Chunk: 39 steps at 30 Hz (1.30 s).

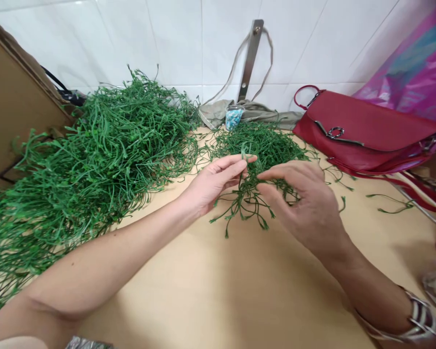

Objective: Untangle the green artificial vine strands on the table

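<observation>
Holding green sprigs (247,198), red handbag (363,131) nearby (tiled wall (148,39))

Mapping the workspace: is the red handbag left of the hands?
No, the red handbag lies to the right of both the left hand and the right hand.

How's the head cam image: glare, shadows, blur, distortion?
Head view: soft, even light, only mild sheen on the tiled wall; diffuse arm shadows on the tabletop; green plastic sprig between left hand and right hand is fairly sharp; wide-angle bowing toward the edges; pink sheet looks soft.
</observation>
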Each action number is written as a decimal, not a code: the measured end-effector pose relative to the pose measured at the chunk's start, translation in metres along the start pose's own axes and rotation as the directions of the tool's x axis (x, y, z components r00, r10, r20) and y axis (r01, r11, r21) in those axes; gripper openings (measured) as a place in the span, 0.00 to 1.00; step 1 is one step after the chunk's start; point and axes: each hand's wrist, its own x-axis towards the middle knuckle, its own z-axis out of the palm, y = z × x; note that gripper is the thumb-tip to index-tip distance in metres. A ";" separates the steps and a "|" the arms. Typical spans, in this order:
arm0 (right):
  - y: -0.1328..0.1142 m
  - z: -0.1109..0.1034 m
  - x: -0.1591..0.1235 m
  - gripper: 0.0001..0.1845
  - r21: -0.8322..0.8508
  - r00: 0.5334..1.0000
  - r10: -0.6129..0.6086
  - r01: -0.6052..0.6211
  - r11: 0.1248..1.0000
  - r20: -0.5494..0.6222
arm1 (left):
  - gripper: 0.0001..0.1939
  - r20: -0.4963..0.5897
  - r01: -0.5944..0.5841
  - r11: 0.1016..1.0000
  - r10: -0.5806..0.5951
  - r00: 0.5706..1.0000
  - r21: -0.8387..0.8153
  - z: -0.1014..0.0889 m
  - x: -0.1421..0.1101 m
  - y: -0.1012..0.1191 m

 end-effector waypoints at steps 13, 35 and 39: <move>0.009 0.001 -0.002 0.08 0.298 0.903 0.404 -0.429 0.853 0.146 | 0.17 0.060 0.069 0.973 -0.084 0.995 0.221 0.006 -0.005 -0.007; 0.008 -0.003 0.004 0.14 0.289 0.853 0.426 -0.508 0.811 0.303 | 0.06 0.161 -0.236 0.739 0.173 0.972 0.631 0.003 -0.008 -0.005; 0.006 -0.001 0.001 0.09 0.164 0.912 0.356 -0.390 0.906 0.204 | 0.05 0.127 -0.137 0.741 0.071 0.989 0.658 0.001 -0.010 -0.007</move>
